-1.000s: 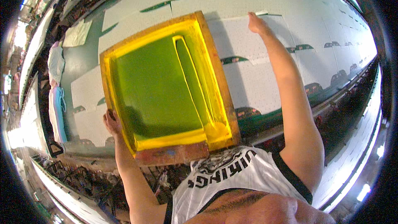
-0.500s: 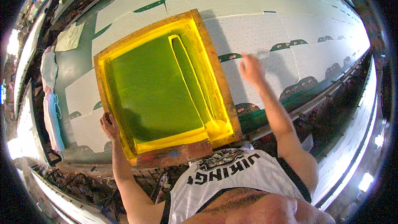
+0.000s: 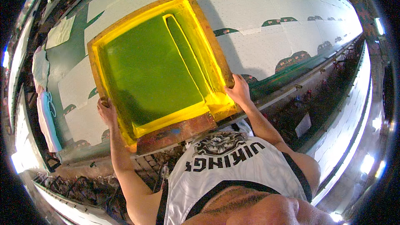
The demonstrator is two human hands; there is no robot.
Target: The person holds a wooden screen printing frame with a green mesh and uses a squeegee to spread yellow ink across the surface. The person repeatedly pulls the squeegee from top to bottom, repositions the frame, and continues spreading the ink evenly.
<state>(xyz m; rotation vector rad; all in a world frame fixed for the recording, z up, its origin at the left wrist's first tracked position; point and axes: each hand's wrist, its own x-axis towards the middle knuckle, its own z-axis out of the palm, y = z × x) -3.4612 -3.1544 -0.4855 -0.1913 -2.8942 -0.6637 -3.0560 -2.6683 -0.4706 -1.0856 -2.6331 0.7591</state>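
A large screen-printing frame (image 3: 189, 6) with wooden edges smeared in yellow lies on the table before me. Its mesh (image 3: 146, 66) looks green, and a long loop of yellow ink (image 3: 183, 54) runs down its right part to a thicker yellow patch at the near right corner. My left hand (image 3: 107, 112) grips the left side of the frame near its closer end, fingers curled over the edge. On the opposite side my right hand (image 3: 239, 91) holds the right edge, its thumb on top of the yellow rim.
Pale dotted fabric pieces (image 3: 258, 37) with dark patterned curved gaps cover the long green table (image 3: 75, 64). A folded cloth (image 3: 61, 31) and a white-and-blue bundle (image 3: 48, 116) lie at the left end. A rail (image 3: 300, 77) runs along the near right edge.
My right hand has come down from over the fabric and taken hold of the frame's right edge. My left hand keeps its grip. The whole view has shifted slightly.
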